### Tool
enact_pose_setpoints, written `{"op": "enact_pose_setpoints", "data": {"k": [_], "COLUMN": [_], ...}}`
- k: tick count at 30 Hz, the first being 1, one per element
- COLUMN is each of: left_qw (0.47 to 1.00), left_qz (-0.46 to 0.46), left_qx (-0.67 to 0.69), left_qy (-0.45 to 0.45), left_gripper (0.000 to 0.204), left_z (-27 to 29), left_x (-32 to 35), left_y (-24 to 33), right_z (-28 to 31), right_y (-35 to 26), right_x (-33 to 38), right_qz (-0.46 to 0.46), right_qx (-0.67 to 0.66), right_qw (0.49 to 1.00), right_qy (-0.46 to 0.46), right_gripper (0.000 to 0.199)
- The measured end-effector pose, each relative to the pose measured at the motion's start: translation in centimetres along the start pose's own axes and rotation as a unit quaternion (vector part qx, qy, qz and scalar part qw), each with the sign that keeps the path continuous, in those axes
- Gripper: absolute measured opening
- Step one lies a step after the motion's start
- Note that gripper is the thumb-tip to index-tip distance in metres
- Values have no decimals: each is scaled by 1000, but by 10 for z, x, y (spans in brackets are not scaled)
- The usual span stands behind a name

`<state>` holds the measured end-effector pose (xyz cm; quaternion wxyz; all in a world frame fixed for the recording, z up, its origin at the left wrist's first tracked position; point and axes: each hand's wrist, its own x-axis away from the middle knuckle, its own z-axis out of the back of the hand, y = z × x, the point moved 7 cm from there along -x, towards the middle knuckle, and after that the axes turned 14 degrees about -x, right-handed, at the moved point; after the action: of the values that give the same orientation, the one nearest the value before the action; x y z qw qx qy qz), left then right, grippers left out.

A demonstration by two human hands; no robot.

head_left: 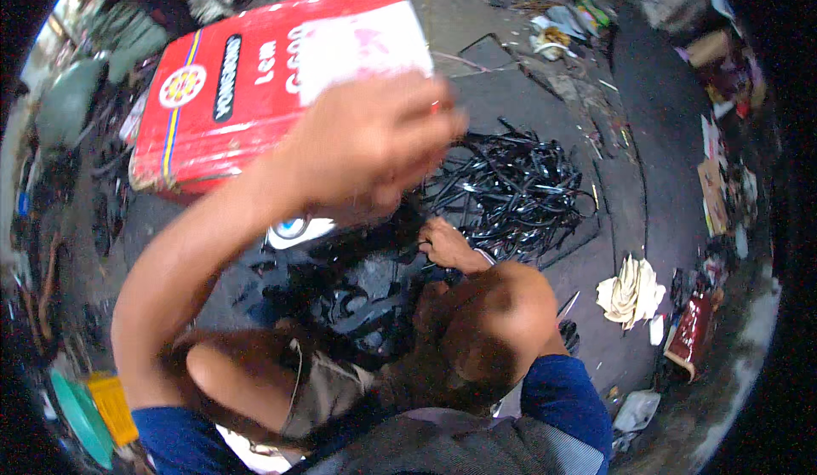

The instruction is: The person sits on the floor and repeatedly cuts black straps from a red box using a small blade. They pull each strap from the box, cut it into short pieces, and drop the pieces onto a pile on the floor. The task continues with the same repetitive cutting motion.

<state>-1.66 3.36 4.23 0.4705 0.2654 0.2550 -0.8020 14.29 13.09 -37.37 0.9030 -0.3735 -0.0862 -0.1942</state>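
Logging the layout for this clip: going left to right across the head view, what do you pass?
Green and yellow plastic containers at the lower left → red tin box → raised left hand, blurred → right hand at the pile of black strips → crumpled pale rag → dark red packet.

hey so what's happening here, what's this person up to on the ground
A person crouches over a greasy black machine part on a dark, dirty floor. The left hand is raised and blurred, close to the camera; what it holds, if anything, cannot be told. The right hand reaches down to the part, beside a tangle of black strips. A red and white carton sits behind, and a crumpled rag lies to the right.
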Motion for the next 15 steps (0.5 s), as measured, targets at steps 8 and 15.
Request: {"op": "enact_pose_setpoints", "data": {"k": [8,15], "left_qw": [911,751], "left_qz": [303,433], "left_qx": [247,444], "left_qy": [-133,-226], "left_gripper": [110,23], "left_z": [-12,40], "left_x": [31,48], "left_y": [58,24], "right_z": [188,302], "right_y": [-230,-329], "right_x": [63,88], "right_qz": [133,188], "right_qx": [-383,-275], "right_qw": [895,942], "right_qy": [-183,-45], "right_gripper": [29,29]}}
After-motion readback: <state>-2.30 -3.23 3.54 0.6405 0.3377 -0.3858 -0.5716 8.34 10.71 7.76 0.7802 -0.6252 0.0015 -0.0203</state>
